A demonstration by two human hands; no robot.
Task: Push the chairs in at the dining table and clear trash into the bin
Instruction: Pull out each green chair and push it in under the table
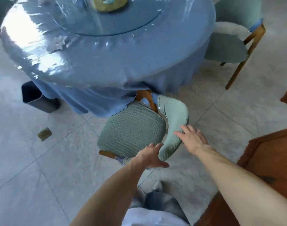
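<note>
Head view: the green-covered chair (131, 128) stands at six o'clock of the round dining table (123, 62), seat partly under the blue cloth. Left hand (151, 155) and right hand (191, 139), fingers spread and flat, touch its curved backrest (173, 121). A dark bin (36, 98) sits at eight o'clock, a small green scrap (44, 134) on the floor near it, a second chair (229, 38) at two o'clock.

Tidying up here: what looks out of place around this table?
A small olive-green box lies on the floor tiles, away from the dark bin. A crumpled white tissue sits on the blue-clothed round table.
</note>
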